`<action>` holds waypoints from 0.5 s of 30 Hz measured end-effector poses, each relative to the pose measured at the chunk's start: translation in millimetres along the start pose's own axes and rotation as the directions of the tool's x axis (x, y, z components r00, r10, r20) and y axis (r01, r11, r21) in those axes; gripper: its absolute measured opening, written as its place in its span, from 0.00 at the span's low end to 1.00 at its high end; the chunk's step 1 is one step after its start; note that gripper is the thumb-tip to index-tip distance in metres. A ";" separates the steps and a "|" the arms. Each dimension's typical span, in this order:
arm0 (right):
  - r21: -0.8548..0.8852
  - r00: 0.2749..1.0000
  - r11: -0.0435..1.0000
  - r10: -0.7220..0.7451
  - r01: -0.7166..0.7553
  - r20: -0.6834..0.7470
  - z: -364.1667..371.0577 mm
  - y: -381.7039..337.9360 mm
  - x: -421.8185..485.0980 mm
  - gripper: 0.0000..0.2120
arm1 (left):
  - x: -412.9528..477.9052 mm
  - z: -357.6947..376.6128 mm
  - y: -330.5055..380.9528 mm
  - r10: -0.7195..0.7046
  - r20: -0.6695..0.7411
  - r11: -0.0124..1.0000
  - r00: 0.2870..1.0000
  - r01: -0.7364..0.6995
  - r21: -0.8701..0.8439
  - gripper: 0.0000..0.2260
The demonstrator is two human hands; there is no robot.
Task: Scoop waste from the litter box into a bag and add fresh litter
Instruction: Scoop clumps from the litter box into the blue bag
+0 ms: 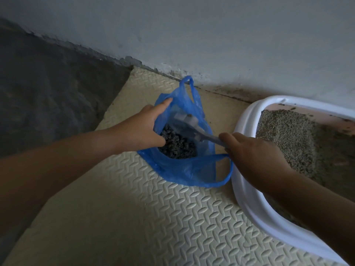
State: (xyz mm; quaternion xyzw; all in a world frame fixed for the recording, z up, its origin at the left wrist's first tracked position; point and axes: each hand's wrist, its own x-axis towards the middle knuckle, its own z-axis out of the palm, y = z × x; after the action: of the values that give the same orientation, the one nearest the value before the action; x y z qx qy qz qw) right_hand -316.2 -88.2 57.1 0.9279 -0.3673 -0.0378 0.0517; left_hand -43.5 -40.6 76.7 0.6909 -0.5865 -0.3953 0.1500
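Far left of the fingers lies dark bare floor [48, 93], then a cream foam mat [153, 217] with a raised tread pattern that carries everything else. The left hand [146, 125] grips the near-left rim of the blue plastic bag [190, 169]. Its fingers [163, 104] lie along the outside of the rim with the thumb hooked inside, pulling the mouth open. Just right of that thumb, at the bottom of the bag, sits dark clumped waste [178, 146]. Above the waste, the head of a pale scoop [192, 125] reaches into the bag, blurred. Its handle runs right into the right hand [255, 156], whose fingers [228, 136] are closed round it, just above the bag's near handle loop. Right of and under this hand stands the white-rimmed litter box [247, 189], holding grey litter [288, 135] heaped toward its left side. A pale wall [211, 35] rises beyond both hands.
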 end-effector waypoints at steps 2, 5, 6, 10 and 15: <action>0.046 1.000 0.999 0.010 -0.009 -0.019 0.5 1.6 -1.6 0.26 | 0.9 0.7 0.9 0.001 -0.002 1.000 1.000 -0.001 -0.010 0.45; 0.089 0.999 0.996 0.009 -0.004 -0.051 1.6 1.5 -3.2 0.21 | 2.1 1.3 -0.1 -0.003 -0.002 0.999 1.000 0.003 -0.033 0.45; 0.109 0.997 0.994 0.012 -0.004 -0.072 1.5 1.2 -3.8 0.18 | 2.6 1.6 -0.6 -0.001 -0.002 0.999 1.000 0.001 -0.039 0.45; 0.202 0.995 0.979 0.027 -0.008 -0.092 1.2 1.5 -6.3 0.10 | 3.4 1.2 -4.9 -0.004 0.000 0.996 1.000 0.004 -0.089 0.45; 0.254 0.998 0.967 0.016 0.000 -0.061 2.9 5.6 -11.6 0.10 | 3.7 3.0 -6.3 0.002 -0.003 0.993 1.000 -0.003 -0.115 0.45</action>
State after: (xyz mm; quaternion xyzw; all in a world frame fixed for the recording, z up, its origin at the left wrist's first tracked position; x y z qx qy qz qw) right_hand -328.7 -84.5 55.3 0.9262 -0.3710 0.0387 -0.0558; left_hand -41.3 -41.6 69.2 0.6809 -0.5634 -0.4274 0.1908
